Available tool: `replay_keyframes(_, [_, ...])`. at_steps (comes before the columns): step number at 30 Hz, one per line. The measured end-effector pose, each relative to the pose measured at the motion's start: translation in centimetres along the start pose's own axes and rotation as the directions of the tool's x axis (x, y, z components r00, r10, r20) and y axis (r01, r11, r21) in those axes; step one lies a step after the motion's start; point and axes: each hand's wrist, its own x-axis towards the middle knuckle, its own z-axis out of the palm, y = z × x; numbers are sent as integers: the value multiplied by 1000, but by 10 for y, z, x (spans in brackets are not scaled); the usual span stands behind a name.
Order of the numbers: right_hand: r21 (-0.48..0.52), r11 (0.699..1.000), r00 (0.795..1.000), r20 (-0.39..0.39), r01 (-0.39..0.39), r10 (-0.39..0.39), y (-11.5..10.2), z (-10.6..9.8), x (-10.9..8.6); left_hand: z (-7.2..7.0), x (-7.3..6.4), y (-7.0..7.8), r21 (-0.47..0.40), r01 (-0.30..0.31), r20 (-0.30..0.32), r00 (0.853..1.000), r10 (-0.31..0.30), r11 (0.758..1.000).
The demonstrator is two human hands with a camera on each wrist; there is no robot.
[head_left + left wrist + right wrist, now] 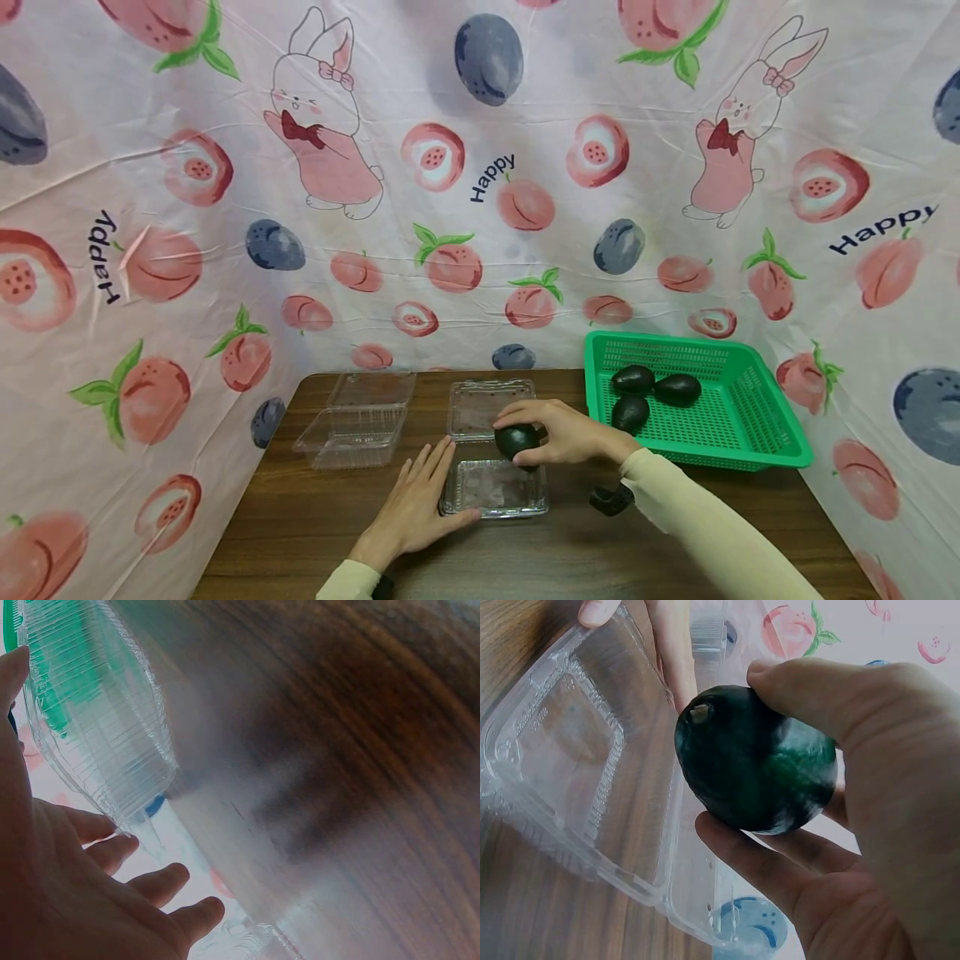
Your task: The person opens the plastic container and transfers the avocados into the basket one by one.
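Note:
My right hand grips a dark green avocado between thumb and fingers. It is above the far right part of a clear plastic clamshell container, whose lid lies folded back behind it. In the right wrist view the avocado shows its pale stem end, with the container's tray beside it. My left hand lies along the container's left side with fingers extended, the thumb at its near edge. Through the left wrist view, the left hand's fingers are spread and relaxed beside the clear plastic wall.
At the back right stands a green plastic basket with three avocados in it. A second clear container sits with its lid raised at the back left. Patterned cloth surrounds the wooden table behind and at the sides.

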Motion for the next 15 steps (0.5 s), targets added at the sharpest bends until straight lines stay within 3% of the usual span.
replay_keyframes(15, [-1,1000,999,-43,-1,1,8,-13,-15,-1,1,0,-6,11,10,1000,-11,1000])
